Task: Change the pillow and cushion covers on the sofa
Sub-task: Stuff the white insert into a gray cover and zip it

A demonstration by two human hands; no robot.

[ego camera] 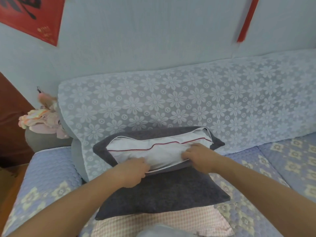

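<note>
A dark grey cushion cover (164, 190) lies on the sofa seat (47, 171) with its top opening spread wide. Inside it shows the white inner pillow (153, 151), which has a thin red piping line. My left hand (131, 173) grips the near edge of the cover's opening on the left. My right hand (200, 157) pinches the same near edge further right, with its fingers pressed against the white pillow. Under the cushion lies a pink checked cover (162, 223).
The sofa backrest (188, 100) wears a pale blue lace throw with flowers and stands right behind the cushion. A heap of pink cloth (42, 120) sits on the left armrest. A red paper hanging (32, 16) and a red tassel (246, 23) are on the wall.
</note>
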